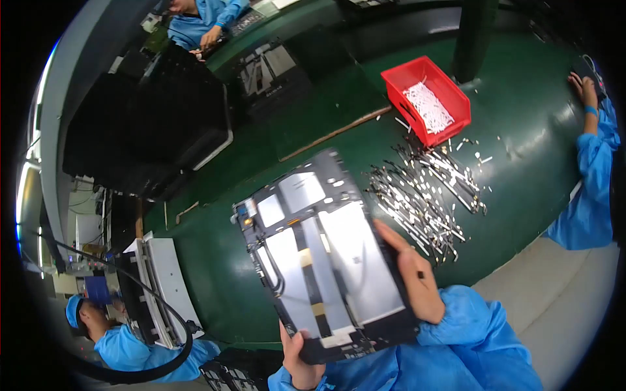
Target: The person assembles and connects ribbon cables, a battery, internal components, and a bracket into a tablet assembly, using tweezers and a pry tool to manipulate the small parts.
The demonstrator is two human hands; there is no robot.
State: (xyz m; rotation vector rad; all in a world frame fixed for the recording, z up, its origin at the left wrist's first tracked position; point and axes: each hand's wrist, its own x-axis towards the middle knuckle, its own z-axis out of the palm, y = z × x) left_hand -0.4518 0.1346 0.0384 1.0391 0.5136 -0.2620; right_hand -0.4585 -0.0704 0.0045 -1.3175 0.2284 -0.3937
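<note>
An opened tablet (355, 260) with a black frame, silver metal panels and flat ribbon cables is held tilted above the green table, its inner side showing. My left hand (301, 363) grips its lower left corner, thumb on the near edge. Along the right edge, my right hand (419, 283) is closed on the frame, and its fingertips are partly hidden behind it. A small black piece (421, 275) shows against the back of my right hand. Just beyond that hand lies a loose heap of thin black and white strips (417, 202).
A red bin (460, 107) of small white pieces stands behind the heap. Dark stacked panels (147, 124) rise at the far left, with more tablet parts (267, 72) beside them. Co-workers in blue sit at left (124, 345), far side (195, 26) and right (590, 169).
</note>
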